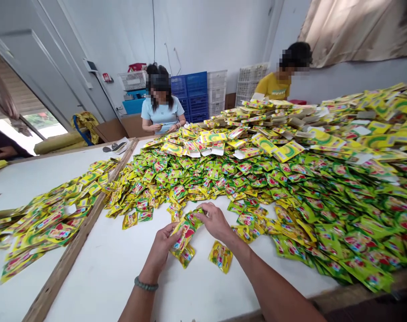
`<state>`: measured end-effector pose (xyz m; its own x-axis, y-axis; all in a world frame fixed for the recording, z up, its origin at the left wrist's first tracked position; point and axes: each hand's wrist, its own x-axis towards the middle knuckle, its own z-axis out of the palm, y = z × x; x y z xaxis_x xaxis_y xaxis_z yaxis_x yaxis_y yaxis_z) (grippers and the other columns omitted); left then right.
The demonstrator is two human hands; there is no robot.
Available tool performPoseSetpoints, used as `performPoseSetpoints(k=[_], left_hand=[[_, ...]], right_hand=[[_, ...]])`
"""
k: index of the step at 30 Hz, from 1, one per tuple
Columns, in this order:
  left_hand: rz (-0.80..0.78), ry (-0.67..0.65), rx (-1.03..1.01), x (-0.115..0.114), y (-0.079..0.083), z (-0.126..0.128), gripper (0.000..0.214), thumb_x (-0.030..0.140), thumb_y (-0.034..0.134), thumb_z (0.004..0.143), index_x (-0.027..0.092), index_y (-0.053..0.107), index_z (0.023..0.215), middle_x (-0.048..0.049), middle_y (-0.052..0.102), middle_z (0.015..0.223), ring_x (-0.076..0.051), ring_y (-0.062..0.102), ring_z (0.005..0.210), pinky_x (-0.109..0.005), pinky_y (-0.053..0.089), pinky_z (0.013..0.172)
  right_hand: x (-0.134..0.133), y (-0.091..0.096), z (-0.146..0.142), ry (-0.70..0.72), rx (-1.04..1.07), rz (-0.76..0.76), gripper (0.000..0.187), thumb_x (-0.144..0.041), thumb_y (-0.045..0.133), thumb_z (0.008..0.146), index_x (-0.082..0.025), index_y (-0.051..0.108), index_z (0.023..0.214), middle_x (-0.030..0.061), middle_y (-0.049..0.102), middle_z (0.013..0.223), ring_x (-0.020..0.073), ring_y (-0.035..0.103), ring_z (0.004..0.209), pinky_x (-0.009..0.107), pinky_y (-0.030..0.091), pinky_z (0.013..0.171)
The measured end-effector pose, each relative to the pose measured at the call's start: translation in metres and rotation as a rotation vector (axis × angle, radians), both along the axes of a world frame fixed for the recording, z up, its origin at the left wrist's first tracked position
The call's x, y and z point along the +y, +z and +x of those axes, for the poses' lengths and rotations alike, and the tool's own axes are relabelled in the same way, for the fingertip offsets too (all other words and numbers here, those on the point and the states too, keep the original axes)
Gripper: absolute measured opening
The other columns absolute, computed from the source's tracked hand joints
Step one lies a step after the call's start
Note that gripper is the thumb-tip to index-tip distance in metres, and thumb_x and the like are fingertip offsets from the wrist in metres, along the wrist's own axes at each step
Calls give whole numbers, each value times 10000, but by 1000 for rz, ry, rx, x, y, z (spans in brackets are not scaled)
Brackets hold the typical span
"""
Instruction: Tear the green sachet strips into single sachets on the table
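Note:
My left hand grips a small stack of green and yellow sachets near the front of the white table. My right hand pinches the top end of the same stack, fingers curled over it. A single loose sachet lies on the table just right of my left hand. A huge heap of the same sachets spreads across the table beyond and to the right of my hands. A beaded bracelet sits on my left wrist.
A wooden strip divides the table; a smaller sachet pile lies left of it. Yellow cards are stacked at the far side. Two people sit across, one in light blue, one in yellow. Crates stand behind.

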<state>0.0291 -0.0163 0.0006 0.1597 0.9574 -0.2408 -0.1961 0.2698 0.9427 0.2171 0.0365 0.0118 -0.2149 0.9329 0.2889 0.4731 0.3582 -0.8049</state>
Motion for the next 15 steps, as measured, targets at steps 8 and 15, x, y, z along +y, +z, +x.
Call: performPoseSetpoints(k=[8, 15], left_hand=[[-4, -13, 34, 0, -3, 2, 373, 331, 709, 696, 144, 657, 1015, -63, 700, 902, -162, 615, 714, -255, 471, 664], [63, -71, 130, -2, -4, 1, 369, 351, 676, 727, 147, 662, 1034, -58, 697, 899, -183, 611, 756, -259, 464, 677]], right_hand=[[2, 1, 7, 35, -46, -95, 111, -270, 597, 802, -175, 651, 814, -5, 540, 688, 124, 469, 653, 225, 343, 611], [-1, 5, 3, 97, -108, -59, 72, -226, 617, 777, -171, 662, 764, -3, 568, 688, 122, 475, 665, 225, 336, 621]])
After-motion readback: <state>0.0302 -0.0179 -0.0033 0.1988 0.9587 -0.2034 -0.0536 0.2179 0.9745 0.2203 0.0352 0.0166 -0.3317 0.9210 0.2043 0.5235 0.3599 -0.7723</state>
